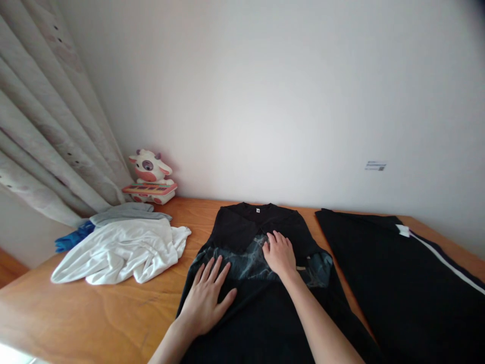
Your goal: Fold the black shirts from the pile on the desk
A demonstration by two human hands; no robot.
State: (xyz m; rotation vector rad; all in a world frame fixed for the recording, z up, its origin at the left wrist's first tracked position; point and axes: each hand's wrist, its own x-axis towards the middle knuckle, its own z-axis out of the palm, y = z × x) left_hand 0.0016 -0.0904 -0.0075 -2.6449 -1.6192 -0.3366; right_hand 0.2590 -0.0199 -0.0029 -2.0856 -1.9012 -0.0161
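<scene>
1. Count: one black T-shirt (261, 283) with a grey-blue print, one black garment (397, 283) with a white stripe, one white garment (121, 253), one grey garment (127, 212), one blue cloth (70, 238), one toy cow (150, 177) with a keyboard.
2. Surface: orange-brown wooden table (94, 308), grain visible. Plain white wall (265, 101) along the far edge, small label (375, 165) stuck on it. Patterned curtain (45, 141) hangs at the far-left corner.
3. T-shirt lies flat mid-table, collar toward the far edge, both sleeves folded inward over the chest.
4. Striped black garment lies flat at the right edge, just beside the T-shirt.
5. White garment crumpled at the left side; the grey one sits on its far side, the blue cloth pokes out at the left edge. Toy cow stands at the far edge next to the curtain.
6. Left hand (206, 298): flat, fingers spread wide, palm down on the T-shirt's left side. Grips nothing.
7. Right hand (280, 255): flat, fingers together, pressing the folded sleeve at the chest. Grips nothing.
</scene>
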